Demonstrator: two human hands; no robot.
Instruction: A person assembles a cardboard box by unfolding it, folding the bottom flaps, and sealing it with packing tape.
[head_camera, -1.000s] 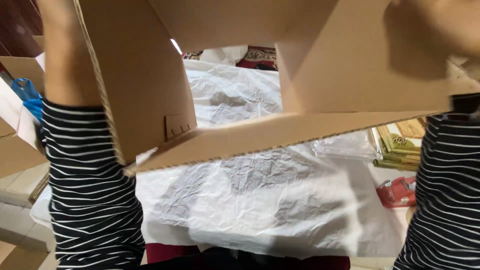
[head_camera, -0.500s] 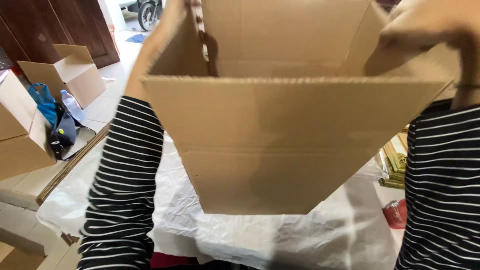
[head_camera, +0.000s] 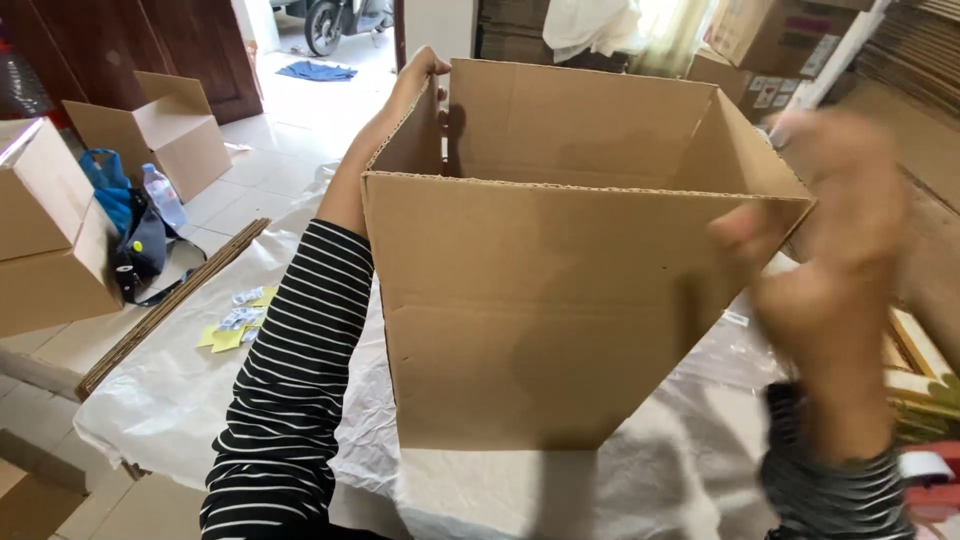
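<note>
A large brown cardboard box (head_camera: 540, 300) stands upright on the white crinkled sheet (head_camera: 170, 400), its top flaps open toward me. My left hand (head_camera: 420, 72) grips the far left top corner of the box, the striped sleeve running along its left side. My right hand (head_camera: 830, 270) is blurred by motion, off the box near its right near corner, fingers loosely spread and holding nothing.
Open cardboard boxes (head_camera: 150, 130) stand on the tiled floor at left, with a blue bag and a water bottle (head_camera: 160, 195). Small yellow and white packets (head_camera: 235, 325) lie on the sheet. Framed items (head_camera: 915, 370) and a red tape dispenser (head_camera: 930, 480) sit at right.
The box has come down from in front of my face and now stands upright on the sheet. My right hand has let go of its right edge and moved away.
</note>
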